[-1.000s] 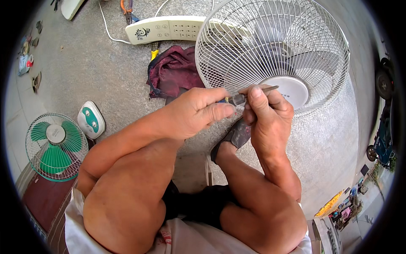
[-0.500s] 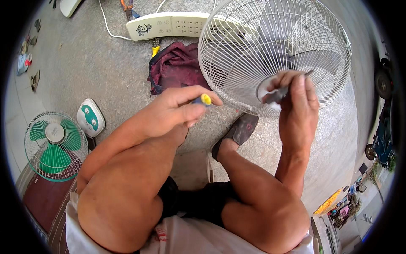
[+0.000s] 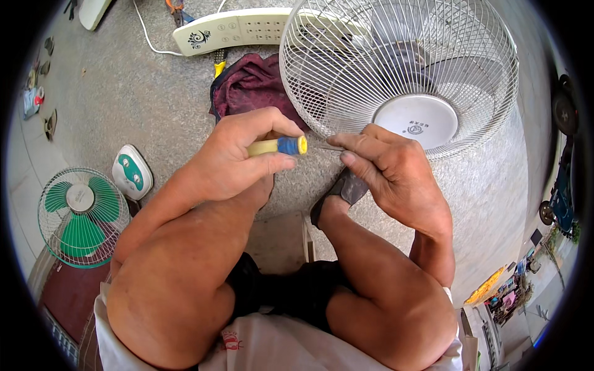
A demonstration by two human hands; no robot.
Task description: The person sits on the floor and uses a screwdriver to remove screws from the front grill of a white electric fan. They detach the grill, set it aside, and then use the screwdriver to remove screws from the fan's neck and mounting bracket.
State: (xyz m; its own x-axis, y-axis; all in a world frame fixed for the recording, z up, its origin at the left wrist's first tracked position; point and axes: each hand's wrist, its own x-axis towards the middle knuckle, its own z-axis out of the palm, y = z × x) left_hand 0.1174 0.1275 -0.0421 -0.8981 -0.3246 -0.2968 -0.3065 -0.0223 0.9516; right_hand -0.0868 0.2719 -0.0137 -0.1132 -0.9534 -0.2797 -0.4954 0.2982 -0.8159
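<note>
My left hand [image 3: 238,151] is closed round a yellow screwdriver handle [image 3: 281,146] with a blue band, its open end facing right. Opposite it, my right hand [image 3: 396,173] pinches a thin metal shaft [image 3: 332,148] between thumb and fingers, the tip pointing at the handle end. A small gap separates shaft and handle. Just beyond my right hand stands a large white wire fan grille [image 3: 346,93], with a round pale badge [image 3: 416,120] at its centre. A dark red cloth [image 3: 257,83] lies on the floor behind my left hand.
A cream control panel [image 3: 232,32] lies behind the cloth, with pliers [image 3: 177,12] and a white cord [image 3: 148,37] near it. To the left stand a small green fan [image 3: 80,213] and its white-and-green base [image 3: 132,172]. My shod foot [image 3: 346,188] rests below the grille.
My right hand has come down and left from in front of the grille, bringing the shaft opposite the handle and uncovering the badge. My left hand has turned the handle nearly level.
</note>
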